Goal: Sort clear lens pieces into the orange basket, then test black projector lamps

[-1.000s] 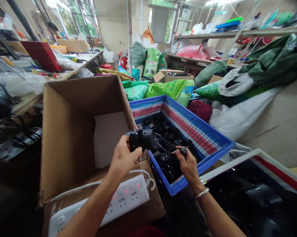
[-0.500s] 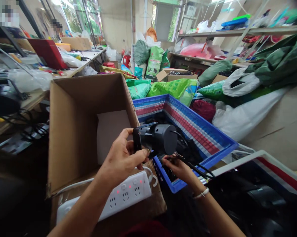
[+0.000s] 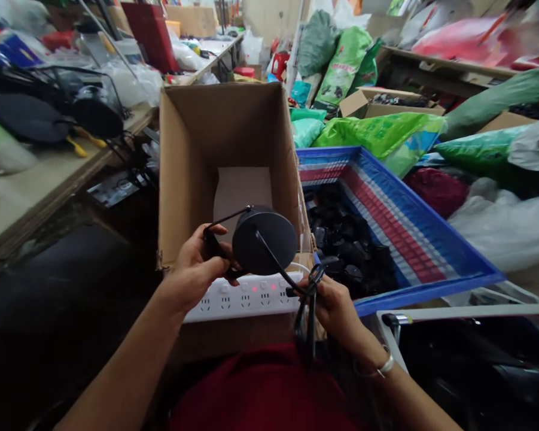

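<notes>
My left hand [image 3: 194, 272] is closed on a round black device [image 3: 264, 240] with a thin wire arm, held up over a white power strip [image 3: 244, 296]. A black cable [image 3: 305, 299] runs from the device down to my right hand [image 3: 336, 308], which grips its bundled end. The power strip lies across the near flap of an open cardboard box [image 3: 192, 149] and shows small red lights. Just right of my hands stands a blue plastic crate [image 3: 431, 239] holding several black parts.
A bench [image 3: 36, 179] with black gear and wires runs along the left. Green and white sacks [image 3: 377, 134] and small cartons pile up behind the crate. A white-framed bin [image 3: 431, 314] sits at the lower right. My red garment [image 3: 260, 389] fills the bottom.
The view has tilted down and shifted left. My hands pulled the black device out of the crate and toward me, over the power strip. My right hand gathered its cable.
</notes>
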Motion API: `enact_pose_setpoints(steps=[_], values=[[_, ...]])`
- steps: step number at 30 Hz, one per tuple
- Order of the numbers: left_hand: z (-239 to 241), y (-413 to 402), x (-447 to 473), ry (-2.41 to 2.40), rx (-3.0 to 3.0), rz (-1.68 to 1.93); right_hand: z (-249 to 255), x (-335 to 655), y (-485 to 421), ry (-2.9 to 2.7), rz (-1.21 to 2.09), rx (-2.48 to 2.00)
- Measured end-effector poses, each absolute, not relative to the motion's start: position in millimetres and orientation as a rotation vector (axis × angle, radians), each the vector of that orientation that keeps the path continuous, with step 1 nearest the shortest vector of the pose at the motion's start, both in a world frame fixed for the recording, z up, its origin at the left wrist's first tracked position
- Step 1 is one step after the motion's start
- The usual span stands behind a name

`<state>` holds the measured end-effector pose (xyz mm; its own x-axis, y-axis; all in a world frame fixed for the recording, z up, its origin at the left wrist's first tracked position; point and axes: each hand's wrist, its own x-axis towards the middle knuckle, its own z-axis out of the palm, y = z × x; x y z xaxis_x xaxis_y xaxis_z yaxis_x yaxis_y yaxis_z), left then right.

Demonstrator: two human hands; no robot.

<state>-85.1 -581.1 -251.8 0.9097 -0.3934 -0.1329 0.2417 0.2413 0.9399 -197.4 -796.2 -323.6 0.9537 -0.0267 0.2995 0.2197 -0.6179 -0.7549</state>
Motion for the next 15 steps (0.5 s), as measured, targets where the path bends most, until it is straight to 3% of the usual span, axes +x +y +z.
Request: enact_pose_setpoints(steps=[15], values=[[-306.6,-563.9,-67.5,-0.121,1.090,-0.400,-350.1,-199.0,-775.7,-0.428,-0.450,-2.425]])
